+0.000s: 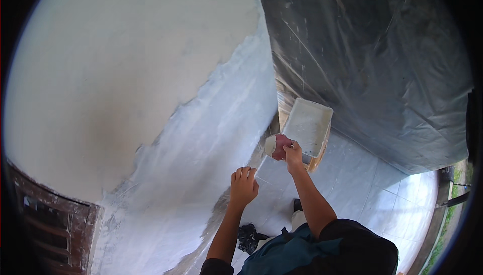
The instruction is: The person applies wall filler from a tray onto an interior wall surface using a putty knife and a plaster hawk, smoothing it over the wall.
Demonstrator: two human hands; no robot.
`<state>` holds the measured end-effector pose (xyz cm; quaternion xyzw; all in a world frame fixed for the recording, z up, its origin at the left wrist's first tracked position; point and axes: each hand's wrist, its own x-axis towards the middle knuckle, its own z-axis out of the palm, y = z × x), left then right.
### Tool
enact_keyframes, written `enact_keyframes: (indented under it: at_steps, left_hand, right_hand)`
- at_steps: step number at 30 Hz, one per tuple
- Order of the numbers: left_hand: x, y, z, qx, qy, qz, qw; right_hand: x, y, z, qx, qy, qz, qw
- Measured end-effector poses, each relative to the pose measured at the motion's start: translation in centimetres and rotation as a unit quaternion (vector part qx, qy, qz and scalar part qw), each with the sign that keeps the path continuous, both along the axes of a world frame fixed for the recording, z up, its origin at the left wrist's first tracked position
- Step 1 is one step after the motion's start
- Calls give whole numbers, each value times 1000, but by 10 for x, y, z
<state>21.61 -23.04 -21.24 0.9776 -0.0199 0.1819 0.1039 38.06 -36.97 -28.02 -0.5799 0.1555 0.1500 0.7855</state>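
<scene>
My right hand grips a dull red flat scraper with pale, creamy compound on its left part, held over the lower left corner of a white rectangular tray. The tray holds some pale material and rests on a tan support, mostly hidden. My left hand, below and left of the scraper, holds nothing; its fingers are slightly bent and apart. To the left stands a wall, cream on its upper part, with a rough-edged band of whiter, streaky coating below.
Dark plastic sheeting hangs at the right. Grey floor tiles lie below it. A dark wooden window frame is at lower left. A black crumpled object lies near my feet. Grass shows beyond the floor's edge.
</scene>
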Motion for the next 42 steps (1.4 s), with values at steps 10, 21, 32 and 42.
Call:
enact_keyframes:
  at_steps: [10, 21, 32, 42]
  left_hand:
    - [66, -65, -67, -76, 187, -36, 979]
    - [91, -75, -97, -100, 188, -71, 975]
    - [122, -69, -133, -145, 193, -65, 968]
    - [160, -92, -166, -192, 273, -17, 943]
  right_hand:
    - [45, -86, -75, 40, 111, -15, 993]
    - [60, -107, -100, 27, 118, -26, 992]
    - [66, -126, -99, 5, 112, -70, 991]
    - [152, -159, -103, -436, -73, 21, 897]
